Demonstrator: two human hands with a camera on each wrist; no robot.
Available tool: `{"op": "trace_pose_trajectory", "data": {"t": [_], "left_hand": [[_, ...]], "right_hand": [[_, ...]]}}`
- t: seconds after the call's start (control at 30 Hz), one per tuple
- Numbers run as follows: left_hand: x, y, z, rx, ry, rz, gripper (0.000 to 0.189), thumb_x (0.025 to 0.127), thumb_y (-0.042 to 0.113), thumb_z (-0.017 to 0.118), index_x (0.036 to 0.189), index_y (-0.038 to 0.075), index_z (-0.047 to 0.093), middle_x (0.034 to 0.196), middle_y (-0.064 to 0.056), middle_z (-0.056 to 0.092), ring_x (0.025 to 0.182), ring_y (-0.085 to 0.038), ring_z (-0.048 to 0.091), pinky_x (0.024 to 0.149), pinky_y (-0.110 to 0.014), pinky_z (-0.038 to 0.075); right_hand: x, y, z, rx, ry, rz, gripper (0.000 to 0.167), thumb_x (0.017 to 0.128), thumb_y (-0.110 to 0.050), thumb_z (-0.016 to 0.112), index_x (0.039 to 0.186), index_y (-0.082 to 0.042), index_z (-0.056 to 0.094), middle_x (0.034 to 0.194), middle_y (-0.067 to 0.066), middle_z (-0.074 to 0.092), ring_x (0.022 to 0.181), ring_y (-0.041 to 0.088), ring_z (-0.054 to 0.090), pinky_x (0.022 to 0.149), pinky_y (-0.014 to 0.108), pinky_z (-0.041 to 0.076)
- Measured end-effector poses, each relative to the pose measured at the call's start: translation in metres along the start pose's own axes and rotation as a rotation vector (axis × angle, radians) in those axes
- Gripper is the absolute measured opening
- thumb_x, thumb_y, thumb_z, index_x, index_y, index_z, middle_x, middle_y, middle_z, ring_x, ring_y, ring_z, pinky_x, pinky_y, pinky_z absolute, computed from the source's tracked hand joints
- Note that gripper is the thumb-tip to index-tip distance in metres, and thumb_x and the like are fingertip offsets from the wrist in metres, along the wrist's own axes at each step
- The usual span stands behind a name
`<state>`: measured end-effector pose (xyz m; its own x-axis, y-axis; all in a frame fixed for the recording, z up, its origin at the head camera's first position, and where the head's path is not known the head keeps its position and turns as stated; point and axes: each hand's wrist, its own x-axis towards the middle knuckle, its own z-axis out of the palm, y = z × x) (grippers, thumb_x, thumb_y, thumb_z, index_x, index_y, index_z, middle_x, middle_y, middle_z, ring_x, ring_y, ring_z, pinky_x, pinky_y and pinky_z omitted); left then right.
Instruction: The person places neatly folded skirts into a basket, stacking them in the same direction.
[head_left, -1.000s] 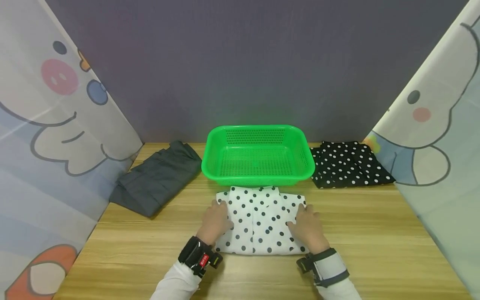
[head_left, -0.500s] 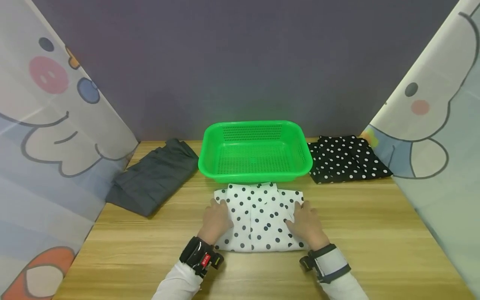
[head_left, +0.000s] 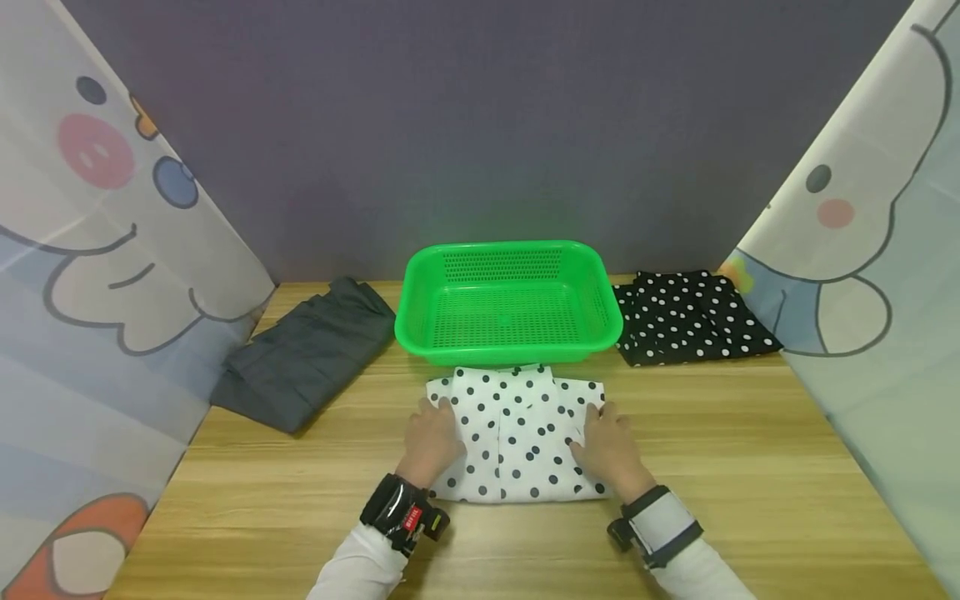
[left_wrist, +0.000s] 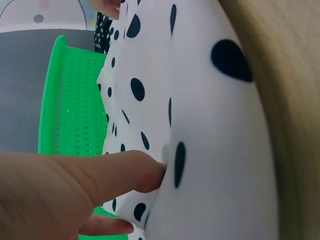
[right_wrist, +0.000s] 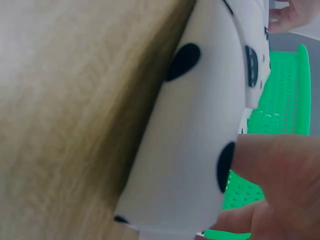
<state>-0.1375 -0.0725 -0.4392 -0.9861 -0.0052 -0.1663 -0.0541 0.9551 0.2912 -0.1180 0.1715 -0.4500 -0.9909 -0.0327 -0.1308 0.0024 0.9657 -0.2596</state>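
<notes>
A folded white garment with black polka dots (head_left: 517, 442) lies on the wooden table in front of the green basket. At its left side my left hand (head_left: 431, 440) pinches the edge, thumb on the upper layer and fingers by the border. My right hand (head_left: 611, 446) grips the opposite side in much the same way. In the left wrist view the left thumb (left_wrist: 142, 172) dents the fabric. The right wrist view has the garment's rounded front fold (right_wrist: 190, 125) in front of the right thumb; part of that hand's fingers is hidden behind the cloth.
The green perforated basket (head_left: 506, 354) stands just behind the white garment, with nothing visible inside. A dark grey folded cloth (head_left: 307, 354) lies to its left. Beside it on the right is a black polka-dot cloth (head_left: 690, 321). A dark panel (head_left: 480, 125) rises at the table's back.
The view has shifted slightly, so everything sits a little further up and left. Both hands stay at the white garment's sides, and the garment keeps its place by the basket.
</notes>
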Motion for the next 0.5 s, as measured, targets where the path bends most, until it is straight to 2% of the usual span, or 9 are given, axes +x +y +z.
{"op": "trace_pose_trajectory", "data": {"t": [0.17,0.5], "left_hand": [[0.0004,-0.0003,0.0029,-0.004,0.031,-0.003,0.057,0.062,0.012,0.076,0.11,-0.006,0.053,0.095,-0.023,0.047,0.068,-0.028,0.047,0.056,-0.035,0.043],[-0.0019,0.0019,0.0032,-0.011,0.051,-0.011,0.05,0.063,0.008,0.073,0.107,-0.007,0.055,0.095,-0.022,0.048,0.067,-0.027,0.047,0.053,-0.035,0.044]], "right_hand": [[0.0013,-0.0012,0.0002,-0.003,0.002,0.006,0.071,0.081,-0.025,0.066,0.129,0.018,0.036,0.122,0.039,0.037,0.099,0.048,0.048,0.074,0.05,0.051],[0.0028,-0.0055,-0.002,0.029,0.028,0.004,0.063,0.078,-0.019,0.067,0.12,0.02,0.041,0.112,0.038,0.042,0.084,0.041,0.051,0.063,0.045,0.05]]}}
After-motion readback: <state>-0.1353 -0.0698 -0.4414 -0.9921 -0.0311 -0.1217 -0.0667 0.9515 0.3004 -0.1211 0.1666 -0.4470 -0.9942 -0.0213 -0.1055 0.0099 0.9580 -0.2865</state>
